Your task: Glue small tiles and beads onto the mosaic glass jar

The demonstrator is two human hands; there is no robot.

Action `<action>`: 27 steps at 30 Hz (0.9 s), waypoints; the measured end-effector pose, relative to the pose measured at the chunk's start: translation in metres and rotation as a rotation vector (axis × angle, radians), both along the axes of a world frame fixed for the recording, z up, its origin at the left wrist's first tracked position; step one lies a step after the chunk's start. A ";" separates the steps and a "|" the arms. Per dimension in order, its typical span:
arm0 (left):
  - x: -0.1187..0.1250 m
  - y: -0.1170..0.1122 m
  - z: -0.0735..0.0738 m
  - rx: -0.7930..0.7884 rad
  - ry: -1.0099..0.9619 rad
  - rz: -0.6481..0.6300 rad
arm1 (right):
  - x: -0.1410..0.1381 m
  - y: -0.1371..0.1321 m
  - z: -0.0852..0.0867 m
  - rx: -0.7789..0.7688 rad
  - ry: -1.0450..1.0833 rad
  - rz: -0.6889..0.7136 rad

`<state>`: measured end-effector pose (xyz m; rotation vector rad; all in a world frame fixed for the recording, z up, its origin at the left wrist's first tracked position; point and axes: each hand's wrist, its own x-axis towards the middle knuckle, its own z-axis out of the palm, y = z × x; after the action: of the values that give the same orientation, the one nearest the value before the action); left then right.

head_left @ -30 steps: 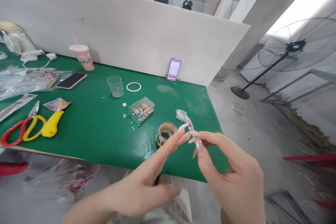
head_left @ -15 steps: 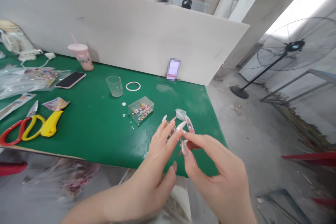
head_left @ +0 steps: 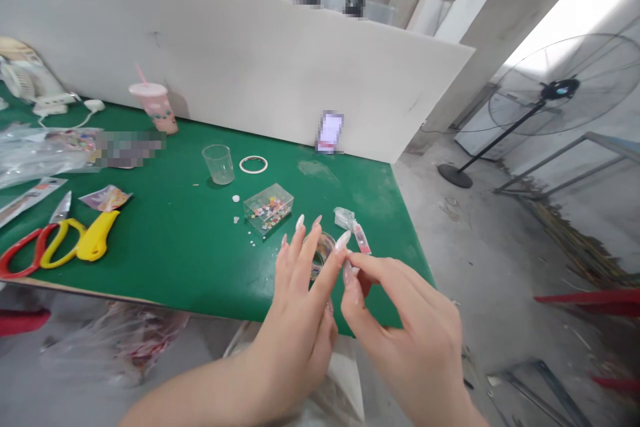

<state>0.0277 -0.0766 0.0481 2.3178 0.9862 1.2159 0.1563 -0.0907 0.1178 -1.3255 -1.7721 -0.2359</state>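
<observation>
Green table (head_left: 165,240), white partition (head_left: 240,67) behind; standing fan (head_left: 560,89) on grey floor (head_left: 480,233).

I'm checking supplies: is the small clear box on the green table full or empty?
Neither; it looks partly filled. Through the walls of the clear box, small coloured pieces show lying low inside.

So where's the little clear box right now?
In the head view, the box sits just left of centre on the green table, between the clear cup and the left hand.
</observation>
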 end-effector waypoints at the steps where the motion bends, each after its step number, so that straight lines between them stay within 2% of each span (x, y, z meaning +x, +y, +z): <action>1: 0.000 0.000 0.000 0.001 0.004 0.004 | 0.000 0.000 0.000 -0.008 0.002 0.000; 13: -0.012 -0.003 0.004 -0.106 0.002 -0.154 | 0.006 -0.002 0.004 -0.056 0.051 0.010; 20: -0.004 -0.002 0.004 0.034 0.133 0.067 | 0.007 -0.005 0.003 -0.078 0.046 0.039; 27: -0.001 0.000 0.009 0.213 0.192 0.198 | 0.007 -0.007 0.002 -0.047 -0.009 0.042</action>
<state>0.0271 -0.0771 0.0566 2.5927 1.2313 1.2435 0.1634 -0.0979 0.1200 -1.3202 -1.8213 -0.1781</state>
